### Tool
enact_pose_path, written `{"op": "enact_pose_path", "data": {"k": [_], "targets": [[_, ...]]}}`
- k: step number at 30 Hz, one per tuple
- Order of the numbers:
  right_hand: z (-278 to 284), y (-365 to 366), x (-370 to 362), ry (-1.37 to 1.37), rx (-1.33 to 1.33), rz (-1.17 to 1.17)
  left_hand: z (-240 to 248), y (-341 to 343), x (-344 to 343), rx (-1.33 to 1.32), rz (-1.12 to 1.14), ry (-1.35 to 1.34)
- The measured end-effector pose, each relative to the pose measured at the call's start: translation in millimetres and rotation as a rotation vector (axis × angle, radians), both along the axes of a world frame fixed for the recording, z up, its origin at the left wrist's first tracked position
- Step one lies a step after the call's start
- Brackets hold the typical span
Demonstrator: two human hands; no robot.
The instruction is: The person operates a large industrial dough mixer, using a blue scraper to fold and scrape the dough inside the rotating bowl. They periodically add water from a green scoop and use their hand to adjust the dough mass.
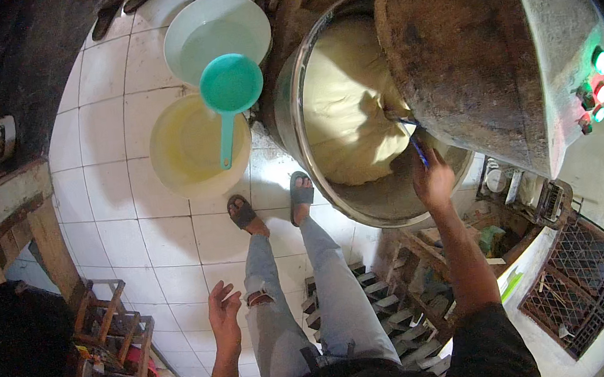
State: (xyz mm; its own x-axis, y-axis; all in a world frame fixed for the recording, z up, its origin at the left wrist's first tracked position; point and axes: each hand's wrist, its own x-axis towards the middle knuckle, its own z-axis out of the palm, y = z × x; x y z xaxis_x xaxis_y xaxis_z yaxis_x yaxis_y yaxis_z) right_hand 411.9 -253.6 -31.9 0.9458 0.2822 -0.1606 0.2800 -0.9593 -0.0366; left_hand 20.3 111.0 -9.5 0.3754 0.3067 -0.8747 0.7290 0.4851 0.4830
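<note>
My right hand (433, 176) is closed round the blue handle of a thin tool (418, 148) and reaches over the rim of a large metal mixer bowl (299, 115). A pale mass of dough (342, 118) fills much of the bowl. The tool's upper end meets the dough beside the mixer head, and its exact kind is hard to make out. My left hand (224, 311) hangs empty beside my left knee, fingers loosely apart. A teal dipper (230, 82) rests across a white basin (177, 51) of water and a cream tub (168, 174) with yellowish liquid.
The mixer head (461, 54) overhangs the bowl's right side; lit buttons (602, 92) show on its panel. Metal pans (397, 318) are stacked by my right leg. A dark plastic crate (581, 284) lies at right, a wooden rack (113, 319) at left. White tiles (164, 240) cover the floor.
</note>
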Motion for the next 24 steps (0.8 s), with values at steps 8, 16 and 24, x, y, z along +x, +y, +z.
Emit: {"op": "enact_pose_path", "data": {"k": [8, 16, 24], "targets": [[-21, 64, -31, 0.059, 0.272, 0.087, 7, -17, 6, -0.040, 0.016, -0.013], [-39, -13, 30, 0.095, -0.154, -0.022, 1, -21, 3, -0.044, 0.085, 0.009], [11, 9, -46, 0.175, 0.233, 0.104, 14, -37, 11, -0.064, 0.058, 0.036]]}}
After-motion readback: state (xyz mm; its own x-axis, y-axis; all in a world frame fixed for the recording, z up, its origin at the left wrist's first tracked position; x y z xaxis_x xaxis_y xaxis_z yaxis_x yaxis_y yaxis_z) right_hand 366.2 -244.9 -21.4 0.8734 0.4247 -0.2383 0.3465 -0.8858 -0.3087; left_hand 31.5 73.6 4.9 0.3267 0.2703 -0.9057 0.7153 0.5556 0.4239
